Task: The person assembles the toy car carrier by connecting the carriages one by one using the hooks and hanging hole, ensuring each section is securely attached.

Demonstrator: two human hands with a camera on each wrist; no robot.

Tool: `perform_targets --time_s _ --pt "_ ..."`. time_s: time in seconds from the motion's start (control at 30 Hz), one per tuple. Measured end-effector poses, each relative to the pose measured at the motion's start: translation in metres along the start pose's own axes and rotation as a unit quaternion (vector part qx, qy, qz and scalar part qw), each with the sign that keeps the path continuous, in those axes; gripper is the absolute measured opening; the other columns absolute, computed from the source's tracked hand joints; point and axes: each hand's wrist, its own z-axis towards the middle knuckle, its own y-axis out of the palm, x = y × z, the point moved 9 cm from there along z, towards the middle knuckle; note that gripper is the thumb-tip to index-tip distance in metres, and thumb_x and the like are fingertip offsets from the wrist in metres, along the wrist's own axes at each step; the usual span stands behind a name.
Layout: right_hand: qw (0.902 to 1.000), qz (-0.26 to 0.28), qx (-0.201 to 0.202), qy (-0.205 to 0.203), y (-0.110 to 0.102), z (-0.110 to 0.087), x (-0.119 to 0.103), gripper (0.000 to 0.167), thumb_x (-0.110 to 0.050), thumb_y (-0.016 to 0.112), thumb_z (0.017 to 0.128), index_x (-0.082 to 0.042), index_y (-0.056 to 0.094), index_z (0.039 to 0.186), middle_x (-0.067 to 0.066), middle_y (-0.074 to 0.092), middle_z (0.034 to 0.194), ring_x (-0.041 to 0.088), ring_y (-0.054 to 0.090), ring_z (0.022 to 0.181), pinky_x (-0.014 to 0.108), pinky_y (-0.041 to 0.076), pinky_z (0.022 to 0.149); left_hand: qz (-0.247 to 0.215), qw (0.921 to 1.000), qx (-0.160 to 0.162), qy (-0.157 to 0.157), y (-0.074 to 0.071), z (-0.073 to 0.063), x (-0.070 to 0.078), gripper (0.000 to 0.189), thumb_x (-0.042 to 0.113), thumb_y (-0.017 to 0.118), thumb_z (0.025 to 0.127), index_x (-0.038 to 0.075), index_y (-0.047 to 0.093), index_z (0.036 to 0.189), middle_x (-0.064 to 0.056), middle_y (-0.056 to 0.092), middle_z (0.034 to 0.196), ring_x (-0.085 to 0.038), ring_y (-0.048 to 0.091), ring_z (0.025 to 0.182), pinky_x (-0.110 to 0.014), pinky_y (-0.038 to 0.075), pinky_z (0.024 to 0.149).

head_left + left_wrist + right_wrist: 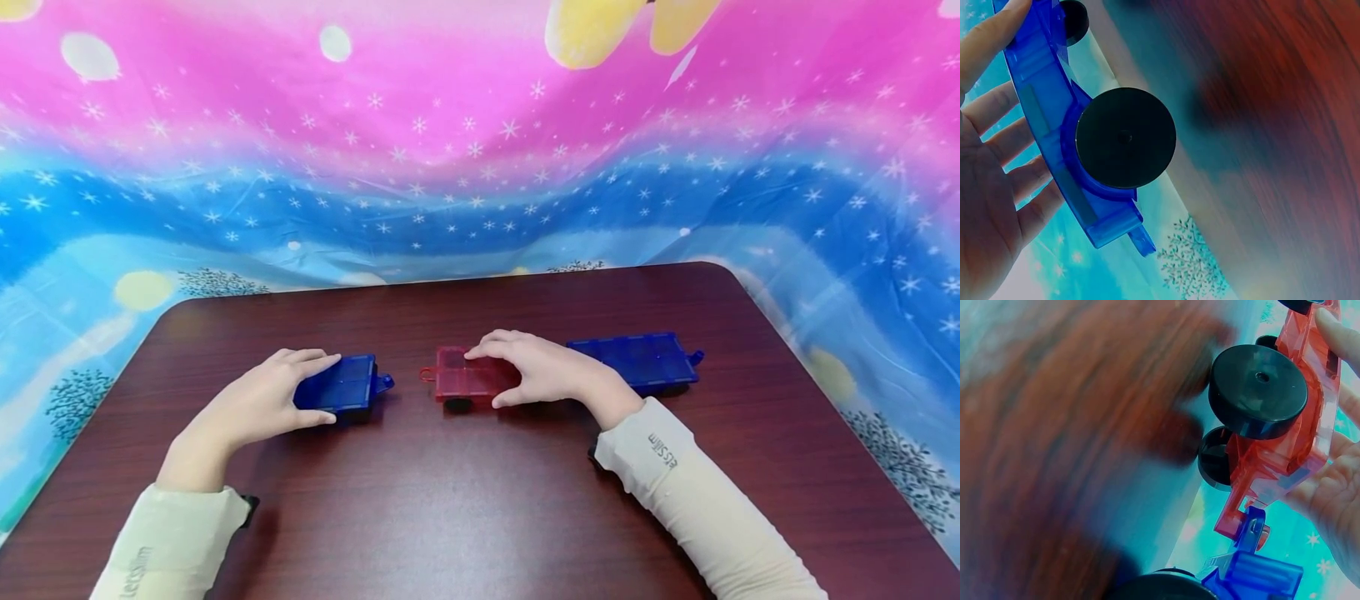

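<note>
On the left of the table, my left hand [258, 400] grips a see-through blue toy car [343, 385] between thumb and fingers. Its small hook [385, 383] points right. A see-through red toy car [453, 375] stands near the middle, held from above by my right hand [551, 371]. From its left end sticks a red loop [427, 374], apart from that hook. A second, longer-looking blue toy car [648, 362] is behind my right wrist; in the right wrist view its blue link [1250, 530] joins the red car's end. Black wheels [1125, 137] show under the cars.
All the cars stand on a dark red-brown wooden table [435, 517] with rounded far corners. A pink and blue patterned cloth [450, 192] hangs close behind its far edge and along both sides. Black wrist-camera mounts [251, 510] protrude from both sleeves.
</note>
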Motion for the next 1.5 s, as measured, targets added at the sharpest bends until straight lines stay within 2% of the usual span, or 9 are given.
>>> perform_targets --time_s 0.33,0.87,1.2,1.5 --pt "1.0 0.006 0.001 0.001 0.0 0.0 0.002 0.068 -0.031 0.078 0.085 -0.023 0.05 0.146 0.004 0.047 0.149 0.024 0.046 0.136 0.047 0.045 0.109 0.011 0.9998 -0.006 0.017 0.003 0.01 0.014 0.077 0.041 0.081 0.08 0.007 0.053 0.144 -0.023 0.053 0.142 -0.043 0.049 0.129 -0.06 0.047 0.1" --pt "1.0 0.009 -0.001 0.003 -0.001 0.0 -0.001 0.066 -0.03 0.078 0.086 -0.021 0.05 0.146 0.005 0.046 0.15 0.025 0.044 0.138 0.047 0.044 0.11 0.027 0.9992 -0.01 0.026 0.011 0.022 0.024 0.077 0.043 0.081 0.079 0.01 0.054 0.144 -0.02 0.054 0.142 -0.04 0.05 0.13 -0.058 0.048 0.101" --pt "1.0 0.004 0.002 0.007 0.002 0.0 0.0 0.067 -0.031 0.078 0.085 -0.023 0.05 0.146 0.005 0.046 0.149 0.025 0.045 0.136 0.047 0.046 0.109 0.038 0.998 0.017 0.048 0.012 0.031 0.033 0.077 0.043 0.082 0.077 0.009 0.056 0.141 -0.018 0.056 0.14 -0.037 0.052 0.127 -0.055 0.049 0.099" --pt "1.0 0.003 0.002 0.001 0.0 0.0 -0.002 0.067 -0.031 0.079 0.085 -0.024 0.05 0.145 0.004 0.047 0.148 0.025 0.046 0.135 0.048 0.047 0.107 0.03 0.9985 0.015 0.044 0.014 0.036 0.035 0.079 0.045 0.082 0.077 0.01 0.056 0.142 -0.019 0.056 0.141 -0.037 0.051 0.129 -0.055 0.048 0.102"
